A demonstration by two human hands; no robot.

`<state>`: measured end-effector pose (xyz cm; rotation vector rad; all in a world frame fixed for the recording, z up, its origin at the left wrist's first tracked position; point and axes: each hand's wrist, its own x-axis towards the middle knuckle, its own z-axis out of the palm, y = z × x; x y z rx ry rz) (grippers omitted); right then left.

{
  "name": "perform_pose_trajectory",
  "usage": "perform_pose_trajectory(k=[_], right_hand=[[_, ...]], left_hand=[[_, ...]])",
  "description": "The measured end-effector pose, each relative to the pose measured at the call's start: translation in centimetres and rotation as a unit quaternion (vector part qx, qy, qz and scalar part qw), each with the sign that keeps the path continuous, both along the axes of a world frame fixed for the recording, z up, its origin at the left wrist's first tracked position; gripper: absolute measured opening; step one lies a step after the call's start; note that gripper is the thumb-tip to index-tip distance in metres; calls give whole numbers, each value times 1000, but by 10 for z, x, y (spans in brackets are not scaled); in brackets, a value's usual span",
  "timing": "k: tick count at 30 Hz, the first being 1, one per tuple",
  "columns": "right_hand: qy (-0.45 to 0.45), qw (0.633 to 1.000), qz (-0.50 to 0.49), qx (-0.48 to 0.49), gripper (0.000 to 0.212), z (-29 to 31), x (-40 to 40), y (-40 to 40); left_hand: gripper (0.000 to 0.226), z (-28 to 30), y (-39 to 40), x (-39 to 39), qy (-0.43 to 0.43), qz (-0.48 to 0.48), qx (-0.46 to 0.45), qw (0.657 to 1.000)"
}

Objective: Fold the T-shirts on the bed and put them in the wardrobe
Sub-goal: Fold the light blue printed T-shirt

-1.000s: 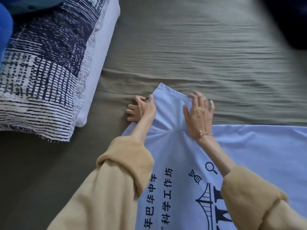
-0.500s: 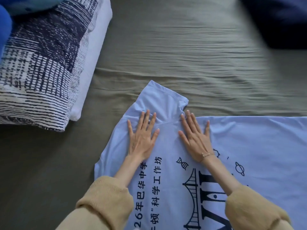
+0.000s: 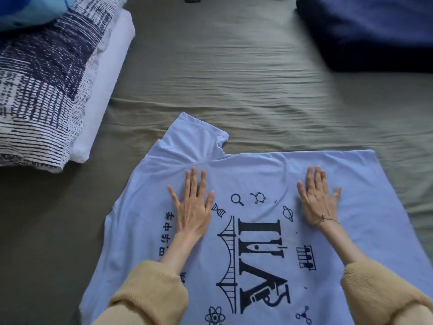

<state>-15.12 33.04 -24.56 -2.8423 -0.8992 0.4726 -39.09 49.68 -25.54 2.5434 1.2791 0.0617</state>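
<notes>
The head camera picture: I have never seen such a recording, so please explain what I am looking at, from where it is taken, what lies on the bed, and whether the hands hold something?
No machine is here. A person wears one camera on the head, so you look forward and down along their own arms in tan sleeves. The left hand and the right hand both lie flat, fingers spread, on a pale blue T-shirt printed with dark science drawings. They press on the cloth and hold nothing. The shirt is spread on the bed's olive-grey sheet, with one sleeve pointing away from the person. At far left lies folded patterned navy-and-white bedding on a white layer. At top right is a dark blue bundle; what it is cannot be told.
</notes>
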Motion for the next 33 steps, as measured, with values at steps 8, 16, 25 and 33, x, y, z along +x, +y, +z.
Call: perform_pose_trajectory(k=[8, 16, 25, 33], right_hand=[[-6, 999, -25, -30, 58, 5, -7, -100], [-10, 998, 49, -30, 59, 3, -64, -164], [-1, 999, 40, -34, 60, 5, -96, -231], [-11, 998, 58, -32, 61, 1, -115, -268]], left_hand=[[58, 3, -103, -1, 25, -64, -25, 997], [57, 3, -173, -38, 45, -64, -21, 997], [59, 0, -244, -64, 47, -121, -14, 991], [60, 4, -283, -92, 82, -153, -19, 985]])
